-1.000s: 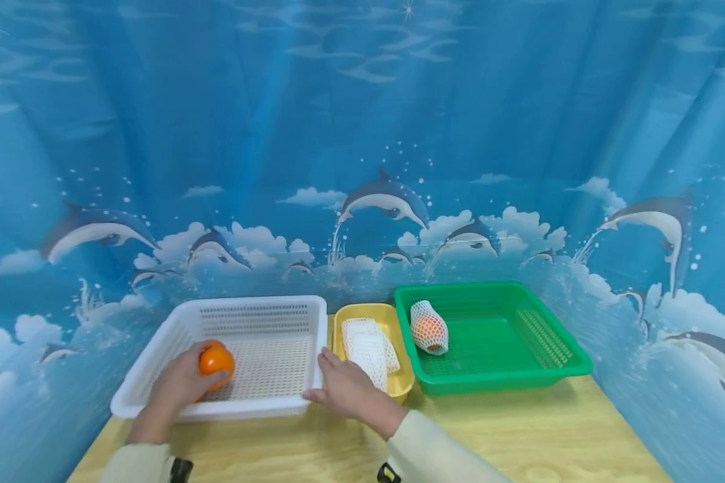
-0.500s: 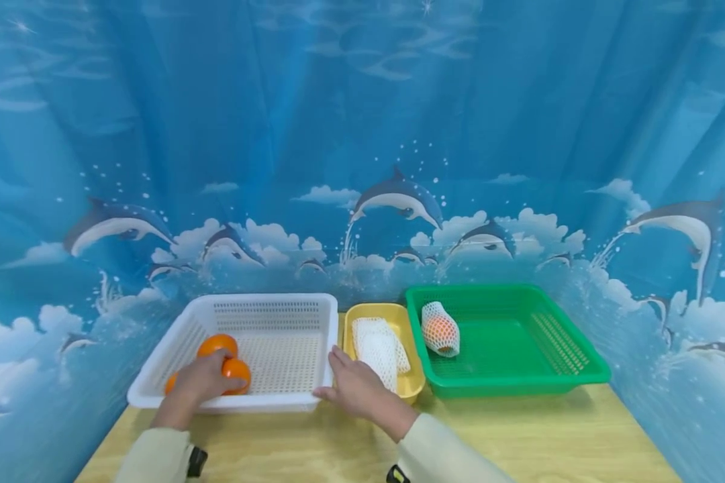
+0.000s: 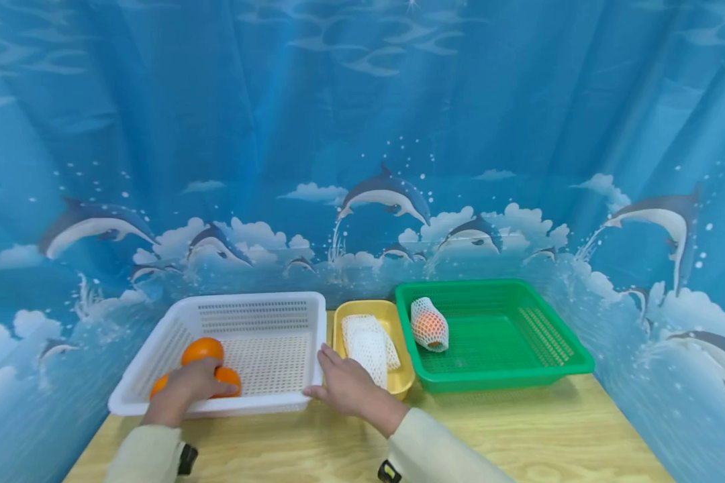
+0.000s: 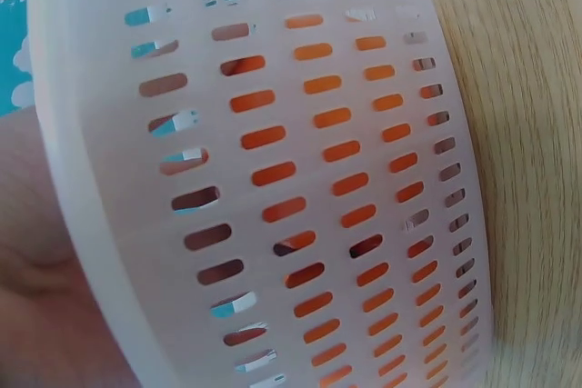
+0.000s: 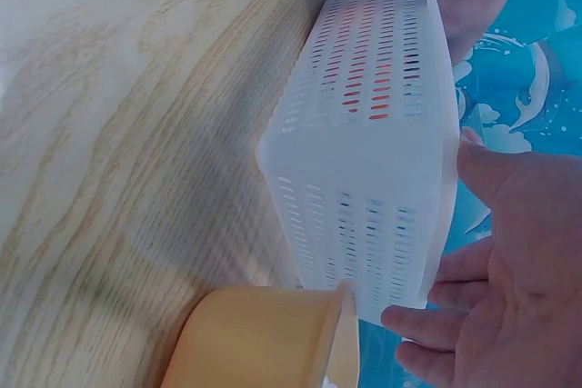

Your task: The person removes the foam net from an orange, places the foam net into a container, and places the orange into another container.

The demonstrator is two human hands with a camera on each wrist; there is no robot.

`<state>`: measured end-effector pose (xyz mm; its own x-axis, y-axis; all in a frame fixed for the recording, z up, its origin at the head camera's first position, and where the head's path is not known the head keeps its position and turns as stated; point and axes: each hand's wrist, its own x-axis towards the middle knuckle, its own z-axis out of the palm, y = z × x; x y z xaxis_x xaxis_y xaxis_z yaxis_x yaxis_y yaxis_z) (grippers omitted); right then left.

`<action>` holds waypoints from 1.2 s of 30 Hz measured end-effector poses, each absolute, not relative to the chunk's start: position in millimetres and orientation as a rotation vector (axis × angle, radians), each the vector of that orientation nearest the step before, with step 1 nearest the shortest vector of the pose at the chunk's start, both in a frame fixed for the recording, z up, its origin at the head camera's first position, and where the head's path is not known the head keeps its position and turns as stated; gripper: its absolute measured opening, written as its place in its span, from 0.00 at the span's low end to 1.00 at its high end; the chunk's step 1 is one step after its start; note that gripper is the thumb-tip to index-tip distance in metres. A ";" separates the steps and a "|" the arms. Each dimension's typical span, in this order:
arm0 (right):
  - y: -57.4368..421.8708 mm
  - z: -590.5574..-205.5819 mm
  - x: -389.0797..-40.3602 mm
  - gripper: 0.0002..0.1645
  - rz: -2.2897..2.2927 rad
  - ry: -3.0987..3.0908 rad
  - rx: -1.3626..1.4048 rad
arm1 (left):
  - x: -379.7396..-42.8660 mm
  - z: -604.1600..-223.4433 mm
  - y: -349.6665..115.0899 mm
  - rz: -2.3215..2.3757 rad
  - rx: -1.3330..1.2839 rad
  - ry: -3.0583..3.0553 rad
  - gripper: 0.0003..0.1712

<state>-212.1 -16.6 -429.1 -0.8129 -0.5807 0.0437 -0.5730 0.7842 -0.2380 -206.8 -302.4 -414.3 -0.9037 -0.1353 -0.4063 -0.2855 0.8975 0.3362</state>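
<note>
Several smooth oranges [image 3: 202,350] lie in the left part of the white slotted basket [image 3: 272,402]. My left hand [image 3: 190,384] reaches over the basket's front rim and grips the front orange [image 3: 229,381], fingers on its far side and thumb at its near side. In the left wrist view the basket wall [image 4: 118,215] covers most of that hand, and orange colour shows through the slots. My right hand [image 3: 347,386] rests at the basket's front right corner. Its fairly straight fingers [image 5: 423,324] lie along the right side, with the thumb touching the front rim.
A yellow tray [image 3: 406,382] holding white foam net sleeves [image 3: 368,345] stands close to the white basket's right side. Right of it, the green basket [image 3: 501,382] contains one fruit in a foam net [image 3: 429,325]. A dolphin-print curtain [image 3: 362,134] hangs behind the wooden table [image 3: 477,436].
My left hand has lowered the orange it held into the front left of the white basket, uncovering other oranges beside it. My right hand has stayed at the corner; the head view shifted slightly.
</note>
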 end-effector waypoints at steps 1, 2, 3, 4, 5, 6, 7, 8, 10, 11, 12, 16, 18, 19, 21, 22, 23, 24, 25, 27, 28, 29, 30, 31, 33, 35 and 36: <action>-17.2 -428.8 -211.8 0.48 -0.366 2.937 -0.950 | -206.8 -414.2 -303.1 0.554 -0.313 2.678 0.53; -17.7 -428.3 -211.4 0.48 -0.359 2.938 -0.951 | -206.8 -414.5 -303.9 0.554 -0.318 2.675 0.53; -18.1 -427.9 -211.2 0.48 -0.351 2.938 -0.952 | -206.9 -414.8 -304.4 0.554 -0.324 2.674 0.53; -18.5 -427.7 -211.1 0.48 -0.352 2.938 -0.952 | -206.9 -414.9 -304.7 0.557 -0.324 2.673 0.53; -18.8 -427.8 -211.2 0.48 -0.349 2.938 -0.952 | -206.9 -415.0 -305.0 0.560 -0.333 2.670 0.53; -19.0 -427.9 -211.1 0.48 -0.351 2.937 -0.951 | -207.0 -415.1 -305.1 0.565 -0.341 2.666 0.53; -19.3 -428.2 -211.1 0.48 -0.356 2.934 -0.948 | -206.8 -414.9 -305.3 0.563 -0.340 2.665 0.53; -19.5 -428.5 -211.3 0.48 -0.360 2.934 -0.947 | -206.8 -414.9 -305.5 0.570 -0.343 2.665 0.53; -19.9 -429.3 -211.5 0.48 -0.365 2.933 -0.941 | -206.1 -414.1 -305.7 0.577 -0.338 2.669 0.53; -20.0 -429.5 -211.6 0.48 -0.364 2.936 -0.941 | -205.7 -413.6 -305.8 0.578 -0.334 2.673 0.53; -20.0 -429.4 -211.5 0.48 -0.364 2.939 -0.942 | -205.3 -413.2 -306.2 0.577 -0.318 2.680 0.52; -20.1 -428.6 -210.5 0.48 -0.329 2.958 -0.947 | -203.3 -412.9 -307.6 0.582 -0.276 2.709 0.50; -20.0 -428.2 -209.6 0.48 -0.314 2.965 -0.946 | -202.5 -413.9 -307.9 0.577 -0.262 2.726 0.49; -19.9 -427.8 -209.2 0.48 -0.308 2.968 -0.945 | -202.2 -414.5 -307.8 0.577 -0.263 2.731 0.49; -19.5 -427.7 -208.5 0.48 -0.308 2.970 -0.939 | -201.4 -415.2 -307.2 0.578 -0.269 2.738 0.50; -19.2 -427.4 -208.0 0.48 -0.310 2.972 -0.938 | -201.2 -415.7 -306.8 0.578 -0.272 2.741 0.51; -19.1 -427.5 -208.0 0.48 -0.308 2.977 -0.935 | -201.0 -415.9 -306.4 0.580 -0.277 2.744 0.52; -19.0 -427.5 -208.0 0.48 -0.307 2.983 -0.934 | -201.0 -416.2 -306.3 0.582 -0.281 2.742 0.52; -19.0 -427.6 -208.2 0.48 -0.307 2.988 -0.933 | -200.9 -416.3 -306.1 0.588 -0.283 2.741 0.53; -18.8 -428.3 -208.4 0.48 -0.306 2.999 -0.929 | -201.1 -416.9 -306.0 0.594 -0.286 2.741 0.53; -18.7 -428.2 -208.4 0.48 -0.304 3.006 -0.926 | -201.3 -417.2 -306.2 0.592 -0.270 2.748 0.52; -18.8 -428.4 -208.6 0.48 -0.303 3.009 -0.921 | -201.7 -417.8 -306.6 0.591 -0.258 2.751 0.51; -18.6 -428.4 -208.5 0.48 -0.307 3.012 -0.918 | -202.0 -418.4 -306.9 0.590 -0.247 2.756 0.50; -18.6 -428.4 -208.1 0.48 -0.309 3.013 -0.913 | -202.2 -419.1 -307.3 0.592 -0.238 2.757 0.49; -18.6 -428.5 -207.6 0.48 -0.310 3.016 -0.906 | -202.8 -420.6 -308.5 0.587 -0.214 2.763 0.48; -18.9 -428.8 -207.3 0.48 -0.314 3.015 -0.903 | -203.3 -421.9 -309.6 0.583 -0.201 2.767 0.48; -19.1 -428.8 -207.2 0.48 -0.316 3.017 -0.901 | -203.4 -422.4 -309.9 0.584 -0.192 2.772 0.48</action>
<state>-207.2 -19.1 -428.8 -0.8375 -0.5407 0.0785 -0.5453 0.8178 -0.1839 -203.4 -309.9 -422.4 -0.9456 -0.0681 -0.3181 -0.1906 0.9083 0.3724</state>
